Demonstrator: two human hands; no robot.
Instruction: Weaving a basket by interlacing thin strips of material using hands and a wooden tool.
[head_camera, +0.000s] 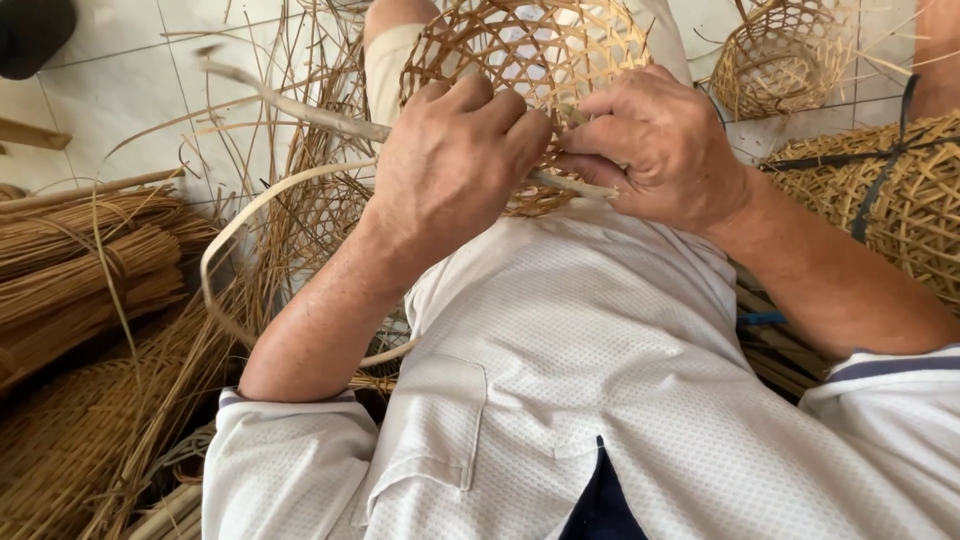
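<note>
A small open-weave bamboo basket (530, 50) rests on my lap, its hexagonal lattice facing me. My left hand (455, 160) is closed over the basket's near rim and grips it together with a long pale bamboo strip (290, 105) that runs off to the upper left. My right hand (655, 140) pinches the same rim and the strip's other end from the right side. The two hands almost touch. The rim between them is hidden by my fingers.
Bundles of bamboo splints (85, 265) lie at the left, with loose strips (290, 210) fanned over the white tiled floor. A finished small basket (785, 55) stands at the upper right. A stack of woven baskets bound with dark strap (890, 200) sits at the right.
</note>
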